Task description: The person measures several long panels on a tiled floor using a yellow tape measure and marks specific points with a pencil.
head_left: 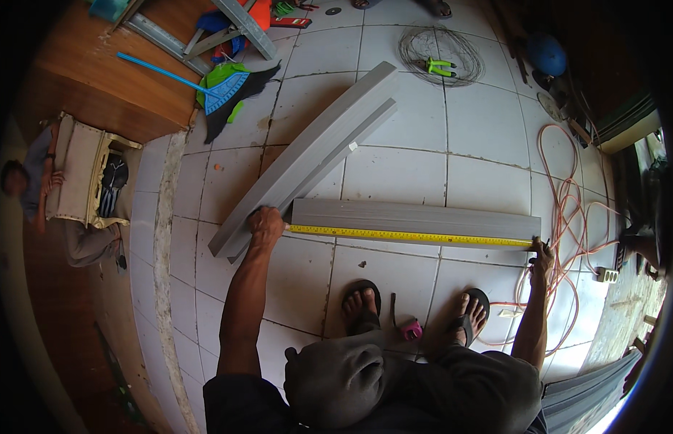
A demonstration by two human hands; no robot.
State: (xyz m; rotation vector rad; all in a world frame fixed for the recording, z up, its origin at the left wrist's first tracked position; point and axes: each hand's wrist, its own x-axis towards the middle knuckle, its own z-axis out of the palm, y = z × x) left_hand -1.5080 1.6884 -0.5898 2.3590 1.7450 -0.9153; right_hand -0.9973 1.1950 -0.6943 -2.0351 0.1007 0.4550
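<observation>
A yellow measuring tape stretches along the near edge of a short grey board, which lies crosswise on the floor ahead of my feet. My left hand pinches the tape's left end, by the board's left end. At the opposite end, my right hand is closed around the tape, with a small dark thing showing at the fingers. Whether that is the tape's case or something else, I cannot tell. Beside my left hand, a long grey board slants away to the upper right, with a narrower grey strip alongside it.
Between my feet lies a small pink-and-black object. An orange cord sprawls at right, near a white socket block. Farther off are coiled wire, green-handled pliers, a blue broom and a metal ladder. A person sits at far left.
</observation>
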